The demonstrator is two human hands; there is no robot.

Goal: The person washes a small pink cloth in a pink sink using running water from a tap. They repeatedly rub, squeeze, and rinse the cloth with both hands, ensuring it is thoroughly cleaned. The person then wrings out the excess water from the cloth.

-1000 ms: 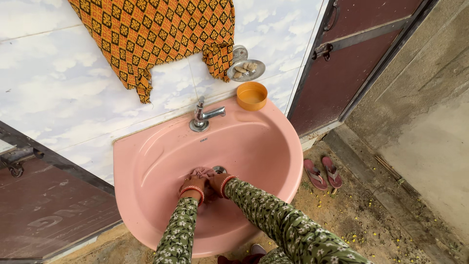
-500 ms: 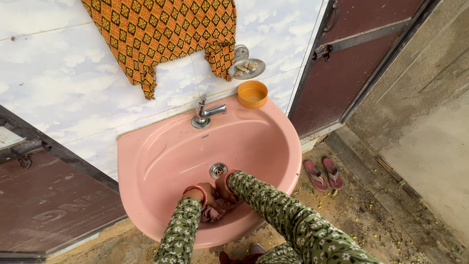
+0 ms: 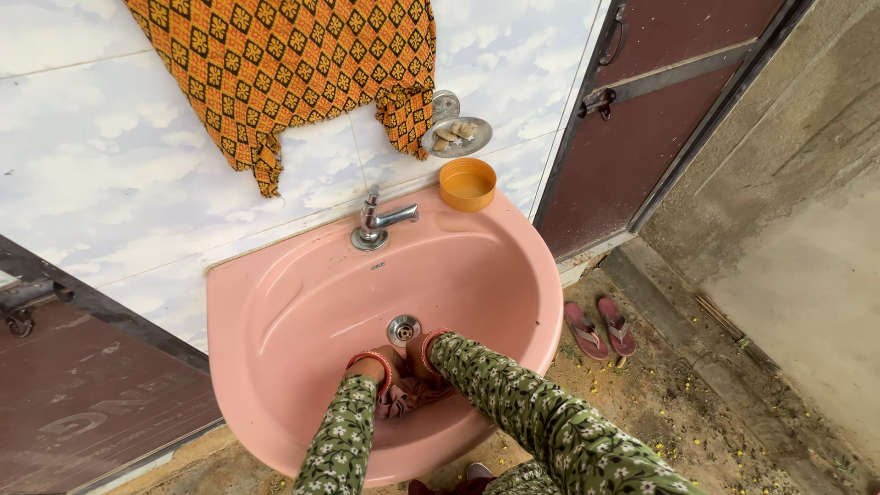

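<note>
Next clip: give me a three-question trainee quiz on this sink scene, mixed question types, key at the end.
1. True or false: both hands are down in the basin on a bunched cloth.
2. What sits on the basin rim right of the tap? A) an orange cup B) a blue brush C) a green bottle
3. What lies on the ground right of the basin?

Key
1. True: the left hand and right hand press together on the cloth, just below the drain.
2. A: the orange cup.
3. A pair of pink sandals.
</note>
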